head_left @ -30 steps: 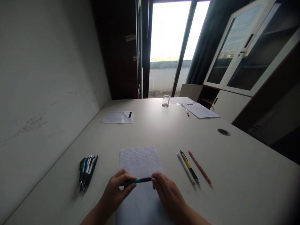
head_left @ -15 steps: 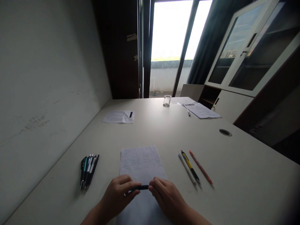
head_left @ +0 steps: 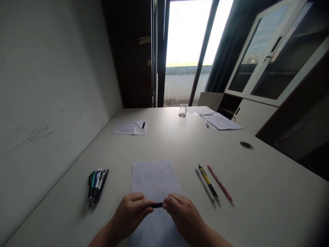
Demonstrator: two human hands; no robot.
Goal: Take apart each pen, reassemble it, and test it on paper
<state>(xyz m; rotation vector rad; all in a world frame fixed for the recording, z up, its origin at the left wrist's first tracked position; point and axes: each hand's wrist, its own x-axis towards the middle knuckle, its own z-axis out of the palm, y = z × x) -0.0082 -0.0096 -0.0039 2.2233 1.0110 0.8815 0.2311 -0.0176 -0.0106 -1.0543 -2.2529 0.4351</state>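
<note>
Between my two hands lies a dark pen [head_left: 157, 205], held level above a sheet of paper [head_left: 154, 175] covered with handwriting in its upper part. My left hand [head_left: 132, 212] pinches the pen's left end between thumb and fingers. At the other end, the fingers of my right hand [head_left: 182, 212] are closed round it. Only the short middle of the pen shows; both ends are hidden by fingers. Right of the paper are a white pen [head_left: 205, 185], a yellow and black pen [head_left: 209, 183] and a red pen [head_left: 220, 183], lying side by side.
A bunch of several pens [head_left: 97, 188] lies left of the paper on the white table [head_left: 164, 144]. Farther back are a printed sheet [head_left: 130, 128], a glass jar [head_left: 183, 110], and papers [head_left: 222, 121] with a pen [head_left: 206, 122]. A round cable hole [head_left: 246, 145] is at right.
My left fingers and thumb have closed further round the pen's left end, so less of it shows. My right hand stays nearly still.
</note>
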